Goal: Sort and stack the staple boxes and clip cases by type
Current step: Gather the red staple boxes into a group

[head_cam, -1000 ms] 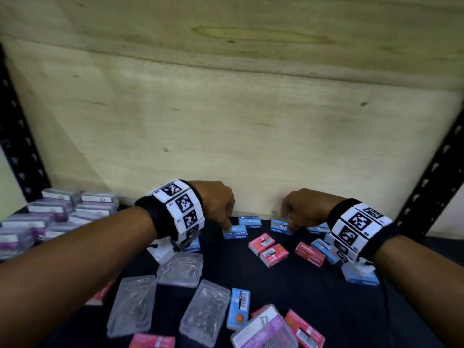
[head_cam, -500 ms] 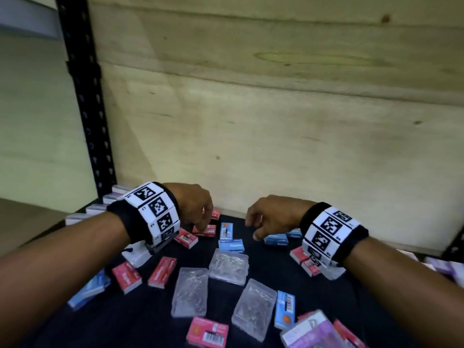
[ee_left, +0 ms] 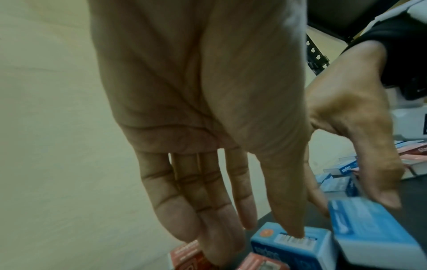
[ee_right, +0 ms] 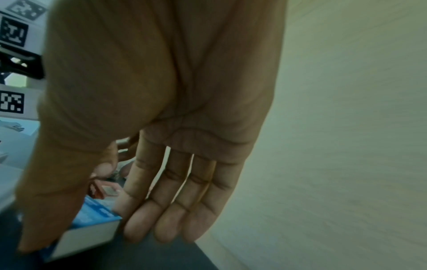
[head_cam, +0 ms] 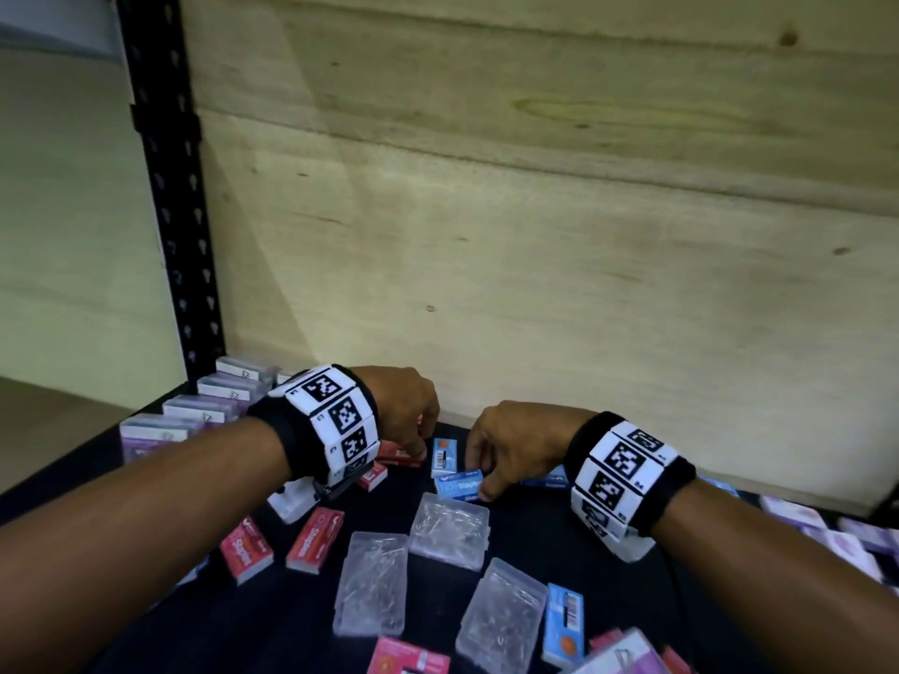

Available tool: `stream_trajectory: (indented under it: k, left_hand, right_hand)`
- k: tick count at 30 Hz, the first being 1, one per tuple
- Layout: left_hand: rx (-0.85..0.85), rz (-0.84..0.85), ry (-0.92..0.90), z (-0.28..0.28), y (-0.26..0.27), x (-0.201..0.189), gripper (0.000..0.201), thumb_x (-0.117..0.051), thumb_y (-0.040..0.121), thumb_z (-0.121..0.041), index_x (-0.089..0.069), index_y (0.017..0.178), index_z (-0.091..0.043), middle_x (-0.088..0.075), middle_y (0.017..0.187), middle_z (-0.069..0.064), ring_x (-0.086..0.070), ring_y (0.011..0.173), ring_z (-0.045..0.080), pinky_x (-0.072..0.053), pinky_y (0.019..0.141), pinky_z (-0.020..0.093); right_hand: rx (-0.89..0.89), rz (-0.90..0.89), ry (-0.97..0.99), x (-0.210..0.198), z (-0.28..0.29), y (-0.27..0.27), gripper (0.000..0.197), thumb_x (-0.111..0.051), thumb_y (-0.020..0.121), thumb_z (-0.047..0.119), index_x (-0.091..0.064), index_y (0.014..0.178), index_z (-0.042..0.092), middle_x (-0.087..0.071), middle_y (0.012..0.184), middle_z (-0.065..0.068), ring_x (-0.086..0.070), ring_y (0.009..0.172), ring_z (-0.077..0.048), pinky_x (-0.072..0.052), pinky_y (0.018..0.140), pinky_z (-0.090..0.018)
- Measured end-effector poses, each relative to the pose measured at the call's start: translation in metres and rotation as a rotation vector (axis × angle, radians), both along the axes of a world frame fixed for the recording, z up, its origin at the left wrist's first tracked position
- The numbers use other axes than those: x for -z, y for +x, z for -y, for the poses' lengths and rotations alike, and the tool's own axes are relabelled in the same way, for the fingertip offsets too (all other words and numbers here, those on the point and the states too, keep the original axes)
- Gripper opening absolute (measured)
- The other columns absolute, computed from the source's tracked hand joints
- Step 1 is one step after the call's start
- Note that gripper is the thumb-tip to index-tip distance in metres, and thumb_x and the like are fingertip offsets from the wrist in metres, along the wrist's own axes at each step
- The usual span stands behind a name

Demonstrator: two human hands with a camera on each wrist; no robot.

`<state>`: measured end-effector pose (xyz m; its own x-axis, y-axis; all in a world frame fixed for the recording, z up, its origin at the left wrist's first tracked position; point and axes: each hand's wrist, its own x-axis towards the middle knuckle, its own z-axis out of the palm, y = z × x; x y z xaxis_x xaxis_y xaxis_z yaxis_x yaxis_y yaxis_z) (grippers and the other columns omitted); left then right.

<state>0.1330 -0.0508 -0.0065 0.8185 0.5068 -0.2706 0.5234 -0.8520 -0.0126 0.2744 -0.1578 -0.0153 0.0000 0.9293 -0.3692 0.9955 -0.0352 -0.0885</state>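
Note:
Small blue and red staple boxes and clear clip cases lie scattered on a black shelf (head_cam: 559, 537). My right hand (head_cam: 479, 479) pinches a blue staple box (head_cam: 457, 485) between thumb and forefinger; the right wrist view shows the same blue box (ee_right: 97, 217) low over the shelf in that right hand (ee_right: 80, 237). My left hand (head_cam: 413, 445) reaches down with straight fingers. In the left wrist view the left hand (ee_left: 256, 244) has its fingertips (ee_left: 215, 255) on a red staple box (ee_left: 184, 257) and its thumb on a barcoded blue box (ee_left: 277, 254).
Three clear clip cases (head_cam: 450, 530) lie in the middle, with two red boxes (head_cam: 316, 537) to their left and another blue box (head_cam: 563, 620) at the front. Purple-and-white boxes (head_cam: 194, 411) line the left edge, more (head_cam: 827, 532) sit at right. A plywood wall (head_cam: 535, 284) stands behind.
The view has swung left along the shelf. My right hand moved left and took hold of the blue box. My left hand lowered its fingers onto the red box.

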Motion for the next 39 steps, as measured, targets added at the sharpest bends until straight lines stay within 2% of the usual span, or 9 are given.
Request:
stream_trajectory:
  k: [5,9,11,19,22,26,30,34,39]
  left_hand:
    - [-0.043,-0.012,0.006,0.001,0.019,0.009,0.043,-0.067,0.084,-0.054,-0.070,0.108,-0.018,-0.069,0.104,0.001,-0.064,0.089,0.020,-0.049,0.072,0.029]
    - [-0.048,-0.028,0.015,0.003,0.036,0.017,0.053,-0.065,0.080,-0.064,-0.071,0.087,-0.012,-0.070,0.081,0.001,-0.066,0.074,0.020,-0.049,0.063,0.028]
    - [-0.024,-0.070,0.026,0.008,0.042,0.019,0.054,-0.069,0.077,-0.063,-0.071,0.085,-0.010,-0.070,0.079,0.001,-0.066,0.071,0.020,-0.047,0.059,0.027]
    - [0.047,-0.113,0.010,0.023,0.062,0.016,0.039,-0.077,0.075,-0.032,-0.062,0.110,-0.022,-0.063,0.106,-0.001,-0.056,0.085,0.017,-0.044,0.068,0.025]
    - [0.037,-0.011,-0.074,0.029,0.071,0.011,0.045,-0.077,0.075,-0.033,-0.056,0.114,-0.028,-0.056,0.102,-0.007,-0.057,0.088,0.016,-0.049,0.074,0.029]
    - [0.097,0.072,-0.112,0.042,0.092,0.004,0.052,-0.077,0.076,-0.035,-0.053,0.120,-0.023,-0.056,0.106,-0.007,-0.057,0.094,0.016,-0.051,0.083,0.031]
    - [0.179,0.038,-0.103,0.058,0.114,0.003,0.047,-0.076,0.080,-0.034,-0.057,0.121,-0.021,-0.061,0.110,-0.003,-0.055,0.091,0.015,-0.048,0.079,0.027]
    - [0.192,-0.021,-0.100,0.068,0.125,0.007,0.046,-0.077,0.082,-0.030,-0.057,0.123,-0.019,-0.056,0.106,-0.004,-0.056,0.094,0.017,-0.049,0.081,0.029]
    - [0.229,-0.030,-0.032,0.073,0.125,0.006,0.052,-0.075,0.083,-0.033,-0.054,0.128,-0.018,-0.057,0.120,0.001,-0.057,0.104,0.020,-0.048,0.084,0.030]
  right_hand:
    - [0.065,-0.019,0.046,-0.018,0.016,0.026,0.033,-0.082,0.076,0.035,-0.074,0.105,0.022,-0.072,0.093,0.007,-0.066,0.084,-0.013,-0.052,0.078,-0.027]
    - [0.146,0.029,0.075,-0.030,0.039,0.056,0.031,-0.082,0.076,0.035,-0.072,0.103,0.024,-0.069,0.088,0.011,-0.063,0.083,-0.010,-0.045,0.067,-0.021]
    - [0.198,0.048,0.088,-0.035,0.050,0.072,0.030,-0.082,0.076,0.035,-0.073,0.103,0.023,-0.071,0.091,0.010,-0.064,0.088,-0.011,-0.047,0.072,-0.023]
    - [0.424,0.079,0.086,-0.033,0.098,0.135,0.029,-0.078,0.082,0.036,-0.069,0.106,0.022,-0.070,0.100,0.006,-0.064,0.095,-0.015,-0.047,0.080,-0.027]
    - [0.473,0.129,0.078,-0.022,0.107,0.150,0.021,-0.076,0.082,0.040,-0.067,0.092,0.025,-0.069,0.095,0.007,-0.063,0.092,-0.015,-0.046,0.072,-0.026]
    - [0.495,0.141,0.059,-0.009,0.108,0.158,0.029,-0.075,0.082,0.044,-0.067,0.093,0.019,-0.068,0.092,0.004,-0.064,0.090,-0.019,-0.048,0.072,-0.030]
    - [0.499,0.094,0.065,-0.004,0.108,0.159,0.032,-0.075,0.083,0.044,-0.070,0.103,0.019,-0.070,0.099,0.004,-0.064,0.093,-0.018,-0.052,0.081,-0.033]
    - [0.493,0.080,0.068,-0.002,0.109,0.159,0.031,-0.075,0.083,0.043,-0.070,0.102,0.019,-0.069,0.097,0.005,-0.064,0.092,-0.017,-0.049,0.075,-0.030]
    - [0.498,0.051,0.091,-0.006,0.119,0.158,0.031,-0.075,0.083,0.043,-0.070,0.104,0.021,-0.068,0.098,0.008,-0.062,0.092,-0.014,-0.048,0.076,-0.027]
